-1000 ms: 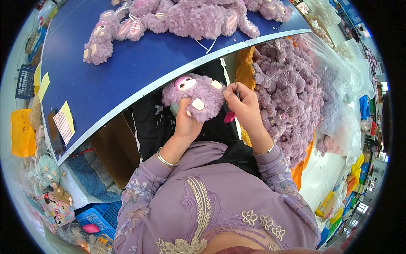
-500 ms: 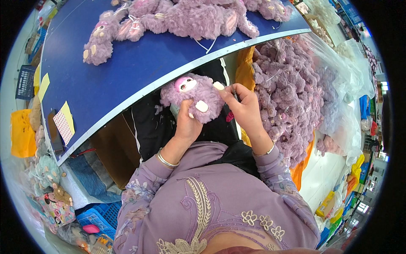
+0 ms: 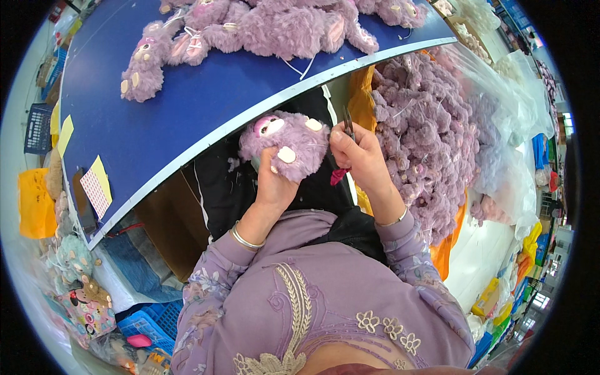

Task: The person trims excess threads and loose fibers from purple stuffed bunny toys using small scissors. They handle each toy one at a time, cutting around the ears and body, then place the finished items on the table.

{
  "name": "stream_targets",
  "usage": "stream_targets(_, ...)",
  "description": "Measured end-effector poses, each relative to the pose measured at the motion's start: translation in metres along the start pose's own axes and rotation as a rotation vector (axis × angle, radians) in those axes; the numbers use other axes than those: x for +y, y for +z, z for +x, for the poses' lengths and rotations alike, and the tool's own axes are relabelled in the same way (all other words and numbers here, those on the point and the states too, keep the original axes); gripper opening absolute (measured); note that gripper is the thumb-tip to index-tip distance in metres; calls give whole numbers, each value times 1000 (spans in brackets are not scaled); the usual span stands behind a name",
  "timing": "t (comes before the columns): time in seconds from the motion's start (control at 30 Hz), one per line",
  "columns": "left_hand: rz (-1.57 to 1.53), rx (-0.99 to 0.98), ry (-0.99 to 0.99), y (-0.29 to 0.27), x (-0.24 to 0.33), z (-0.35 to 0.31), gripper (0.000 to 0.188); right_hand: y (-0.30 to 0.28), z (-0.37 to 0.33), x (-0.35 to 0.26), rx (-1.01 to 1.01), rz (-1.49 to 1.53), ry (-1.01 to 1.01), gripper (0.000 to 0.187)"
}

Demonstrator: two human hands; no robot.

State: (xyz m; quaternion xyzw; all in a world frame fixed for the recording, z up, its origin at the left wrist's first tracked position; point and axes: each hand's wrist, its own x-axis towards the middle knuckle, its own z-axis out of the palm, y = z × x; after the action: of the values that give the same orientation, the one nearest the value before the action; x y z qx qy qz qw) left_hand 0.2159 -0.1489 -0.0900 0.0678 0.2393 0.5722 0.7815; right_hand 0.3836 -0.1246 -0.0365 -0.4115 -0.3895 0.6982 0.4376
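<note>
Above my lap, my left hand [image 3: 278, 186] is closed round a fluffy purple plush toy [image 3: 309, 159], thumb on its front. The toy tilts with its pink-and-white face to the upper left and two cream foot pads outward. Just right of it, my right hand [image 3: 361, 153] is closed on small scissors [image 3: 348, 120]. Their dark tips point up past the fingers, and a crimson wrapped part [image 3: 339, 176] sticks out below. A thin pale thread runs from the toy's fur toward my right fingers; whether they pinch it is hard to see.
More purple plush toys [image 3: 281, 31] lie along the far side of the blue table [image 3: 187, 94]. A large heap of purple plush pieces [image 3: 425, 137] fills an orange-lined sack at right. Blue basket [image 3: 150, 325] stands lower left; a sticker sheet [image 3: 95, 187] lies on the table's left end.
My right hand has drawn back from the toy's foot pad, and the scissors now point upward. The toy has turned slightly in my left hand, its foot pads shifting left.
</note>
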Motion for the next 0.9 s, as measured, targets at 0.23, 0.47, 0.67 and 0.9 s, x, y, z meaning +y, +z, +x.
stream_targets(0.23, -9, 1, 3, -2, -1, -1, 55, -1, -1, 0, 28, -5, -37, 17)
stream_targets(0.47, 301, -144, 18, -31, -10, -3, 56, -15, 4, 3, 119, 94, -101, 24)
stream_targets(0.67, 450, -203, -208, -7, 0, -19, 42, -31, 3, 4, -33, -112, 143, 55)
stream_targets(0.9, 838, -183, -195, 1, 11, -11, 34, -32, -2, -15, -102, -450, 101, 64)
